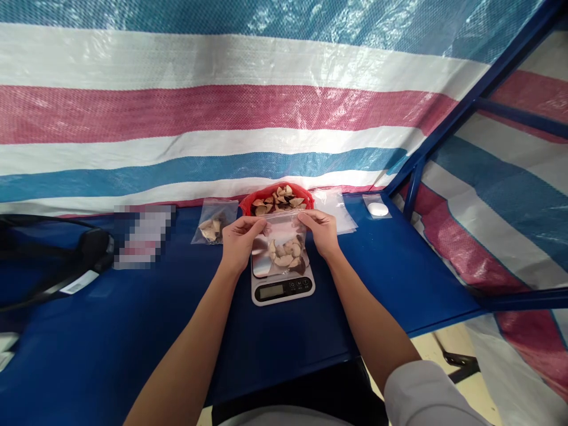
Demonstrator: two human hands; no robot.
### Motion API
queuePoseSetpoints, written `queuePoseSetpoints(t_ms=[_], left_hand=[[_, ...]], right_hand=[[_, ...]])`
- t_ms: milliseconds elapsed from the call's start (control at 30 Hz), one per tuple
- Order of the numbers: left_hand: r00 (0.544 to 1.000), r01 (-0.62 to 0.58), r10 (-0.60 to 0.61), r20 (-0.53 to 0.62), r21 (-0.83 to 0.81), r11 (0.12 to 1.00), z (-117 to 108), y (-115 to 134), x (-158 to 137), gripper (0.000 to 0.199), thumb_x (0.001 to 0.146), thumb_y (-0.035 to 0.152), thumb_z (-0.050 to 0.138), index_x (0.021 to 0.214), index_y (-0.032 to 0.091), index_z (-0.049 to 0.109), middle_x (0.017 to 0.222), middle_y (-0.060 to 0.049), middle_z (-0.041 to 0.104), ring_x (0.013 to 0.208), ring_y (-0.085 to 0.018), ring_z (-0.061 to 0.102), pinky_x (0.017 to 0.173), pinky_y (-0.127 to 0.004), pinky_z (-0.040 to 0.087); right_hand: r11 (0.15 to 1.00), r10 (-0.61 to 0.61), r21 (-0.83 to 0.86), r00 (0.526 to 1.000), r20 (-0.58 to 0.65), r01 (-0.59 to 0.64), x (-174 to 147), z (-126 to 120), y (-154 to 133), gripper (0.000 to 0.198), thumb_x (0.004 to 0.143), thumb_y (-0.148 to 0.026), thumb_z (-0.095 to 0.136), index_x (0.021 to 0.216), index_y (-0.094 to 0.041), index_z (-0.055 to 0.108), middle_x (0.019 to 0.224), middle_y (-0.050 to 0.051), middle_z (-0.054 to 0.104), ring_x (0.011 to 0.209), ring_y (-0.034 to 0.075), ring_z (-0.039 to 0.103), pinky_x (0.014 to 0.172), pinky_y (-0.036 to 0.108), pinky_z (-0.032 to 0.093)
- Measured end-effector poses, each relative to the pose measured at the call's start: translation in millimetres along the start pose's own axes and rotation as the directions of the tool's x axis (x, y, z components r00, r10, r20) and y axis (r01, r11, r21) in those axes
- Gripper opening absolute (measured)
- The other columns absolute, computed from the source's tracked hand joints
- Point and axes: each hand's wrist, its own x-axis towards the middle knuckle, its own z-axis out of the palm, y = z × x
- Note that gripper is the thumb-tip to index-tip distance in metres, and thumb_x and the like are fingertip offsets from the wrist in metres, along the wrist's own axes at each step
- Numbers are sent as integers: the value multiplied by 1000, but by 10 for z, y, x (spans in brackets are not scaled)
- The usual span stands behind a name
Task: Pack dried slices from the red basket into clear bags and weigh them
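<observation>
Between my two hands is a clear plastic bag (288, 228) with pale, dark-edged dried slices (286, 254) lying in its lower part. My left hand (239, 238) pinches the bag's upper left corner, and my right hand (322, 231) pinches the upper right corner. The bag is over the plate of a white digital kitchen scale (284, 290); whether it rests on the plate I cannot tell. Right behind the bag sits a red bag (248, 204) full of similar slices. A filled clear bag (213, 225) lies just left of my left hand.
Flat clear bags (335, 210) lie behind my right hand. Farther right is a small bag with a white rounded object (377, 209). A black strapped item (89, 254) is at the left of the blue table (399, 278). Striped sheeting (222, 106) and a blue frame (444, 124) enclose the table.
</observation>
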Motion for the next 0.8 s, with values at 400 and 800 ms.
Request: queuePoseSetpoints(t_ms=[400,800], left_hand=[[994,98,-97,-48,29,995,-4,-27,-1,31,62,44,92,73,18,79,70,-1,74,63,-13,64,67,-27,53],[987,152,-155,-30,-75,986,55,90,1,31,57,41,93,69,18,77,66,-3,72,62,-14,65,66,-29,56]], right_hand=[[1000,-15,-26,997,75,17,-19,67,-36,30,72,-51,84,79,-23,77,73,1,76,68,17,71,71,32,60],[999,6,-43,999,44,-4,-35,24,-40,28,73,-50,83,79,-23,80,73,1,75,69,17,69,66,31,59]])
